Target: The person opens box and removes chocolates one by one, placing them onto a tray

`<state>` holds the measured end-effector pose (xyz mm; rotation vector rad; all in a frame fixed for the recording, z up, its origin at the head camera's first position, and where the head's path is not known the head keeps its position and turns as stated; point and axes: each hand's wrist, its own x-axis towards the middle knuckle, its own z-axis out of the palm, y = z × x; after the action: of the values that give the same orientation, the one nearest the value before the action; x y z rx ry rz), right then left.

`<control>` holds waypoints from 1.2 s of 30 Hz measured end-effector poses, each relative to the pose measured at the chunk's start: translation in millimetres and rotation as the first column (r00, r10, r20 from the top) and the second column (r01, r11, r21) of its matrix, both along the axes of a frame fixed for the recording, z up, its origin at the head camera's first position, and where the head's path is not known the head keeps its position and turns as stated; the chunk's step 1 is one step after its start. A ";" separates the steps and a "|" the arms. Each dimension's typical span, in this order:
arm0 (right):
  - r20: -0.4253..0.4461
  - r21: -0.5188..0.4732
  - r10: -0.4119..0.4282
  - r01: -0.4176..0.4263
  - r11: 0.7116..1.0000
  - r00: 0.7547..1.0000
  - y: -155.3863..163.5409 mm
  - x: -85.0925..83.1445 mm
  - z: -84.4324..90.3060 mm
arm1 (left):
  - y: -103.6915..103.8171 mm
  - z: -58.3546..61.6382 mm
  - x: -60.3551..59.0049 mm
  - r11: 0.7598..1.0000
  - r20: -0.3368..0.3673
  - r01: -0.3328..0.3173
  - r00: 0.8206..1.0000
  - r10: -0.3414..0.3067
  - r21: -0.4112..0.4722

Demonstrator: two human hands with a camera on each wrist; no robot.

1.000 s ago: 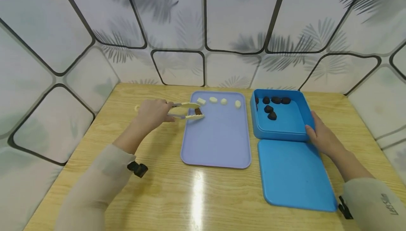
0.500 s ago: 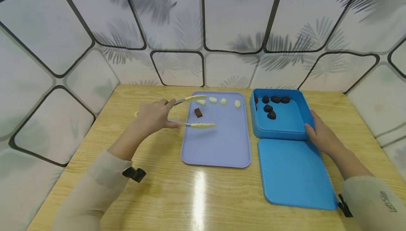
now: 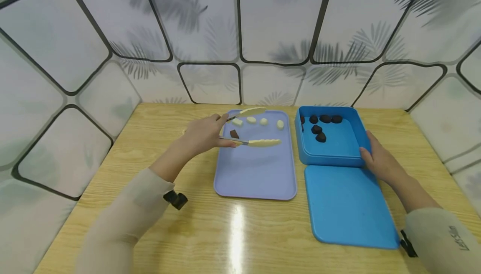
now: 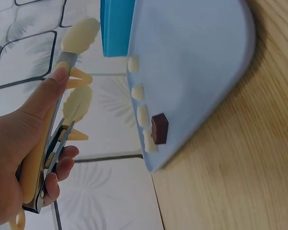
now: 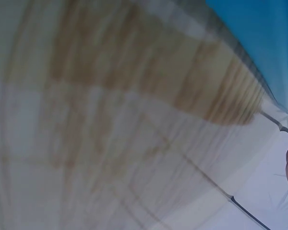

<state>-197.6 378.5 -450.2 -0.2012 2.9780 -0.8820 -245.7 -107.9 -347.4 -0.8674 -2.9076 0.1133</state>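
Observation:
My left hand [image 3: 204,134] grips a pair of tongs [image 3: 264,143] with pale yellow scalloped tips, spread wide apart over the lilac tray [image 3: 255,178]. Nothing sits between the tips. A small dark brown block like a chocolate [image 4: 160,128] lies on the tray, close to a row of several cream-white pieces [image 3: 264,121] along its far edge. At the right, my right hand [image 3: 381,161] holds the side wall of a blue box [image 3: 330,160], thumb at the rim. Several blackish lumps [image 3: 317,129] lie inside it, toward the back and left.
A flat blue lid [image 3: 351,207] lies on the wooden table [image 3: 188,232] in front of the box. Patterned padded walls [image 3: 210,19] rise behind the table and at both sides.
The tongs' tips have opened and let go of the brown block, which stays on the tray. My left hand has then moved right with the tongs. The right hand stays at the box.

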 end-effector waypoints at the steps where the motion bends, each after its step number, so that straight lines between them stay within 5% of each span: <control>1: -0.001 -0.001 0.000 0.000 1.000 1.000 -0.1 -0.1 0.1 | 4.0 0.9 -1.0 1.000 -0.004 0.009 1.000 -0.009 0.000; 12: -0.005 0.004 -0.001 0.001 1.000 1.000 0.3 -1.3 -2.3 | 52.1 7.9 -12.7 0.999 -0.007 0.039 0.999 -0.039 -0.022; 22: 0.008 0.011 -0.010 0.010 1.000 1.000 -0.1 -1.8 0.1 | 99.1 15.3 -30.4 0.988 -0.146 0.026 0.988 -0.048 -0.152; 28: -0.003 0.010 -0.006 0.006 1.000 1.000 -0.1 -2.9 0.1 | 128.1 22.4 -42.2 0.983 -0.048 0.001 0.999 -0.010 -0.186; 36: 0.008 0.021 -0.013 0.013 1.000 1.000 -2.2 -0.5 0.9 | 172.0 15.9 -47.8 0.984 0.053 -0.019 0.998 0.029 -0.176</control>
<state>-198.0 376.2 -449.3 -0.1780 2.9833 -0.8509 -293.5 64.1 -331.5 -0.8738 -2.9952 0.3585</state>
